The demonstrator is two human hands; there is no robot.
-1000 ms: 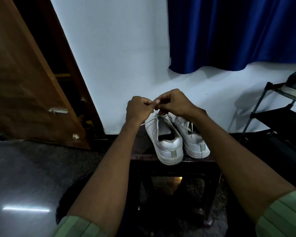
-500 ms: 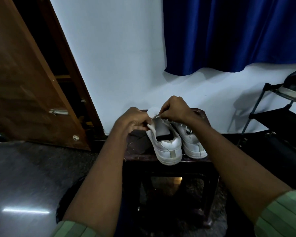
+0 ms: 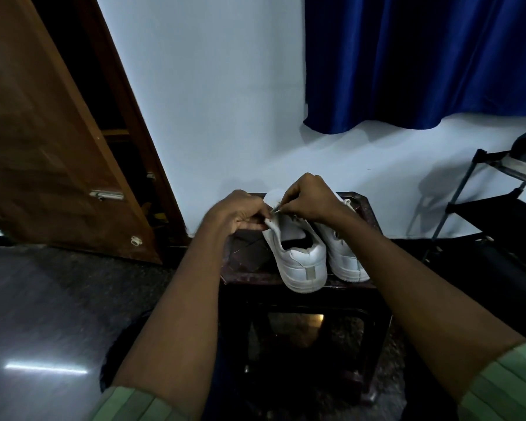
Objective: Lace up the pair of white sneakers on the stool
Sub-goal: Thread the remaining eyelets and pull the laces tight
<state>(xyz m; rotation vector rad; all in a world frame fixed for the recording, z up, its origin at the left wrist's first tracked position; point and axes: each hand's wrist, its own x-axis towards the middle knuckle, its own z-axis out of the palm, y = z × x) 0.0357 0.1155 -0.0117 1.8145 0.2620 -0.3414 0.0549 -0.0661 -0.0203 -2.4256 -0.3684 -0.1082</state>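
Two sneakers (image 3: 304, 262) on stool (image 3: 249, 278) | left hand (image 3: 237, 212), right hand (image 3: 310, 197) pinching lace (image 3: 274, 210) above

Two white sneakers (image 3: 304, 262) on dark stool (image 3: 249, 276), left hand (image 3: 237, 212) and right hand (image 3: 308, 197) pinching lace (image 3: 276, 209)

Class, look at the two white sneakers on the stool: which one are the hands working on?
The left sneaker, nearer the door. Both hands meet over its open top; the right sneaker beside it is untouched.
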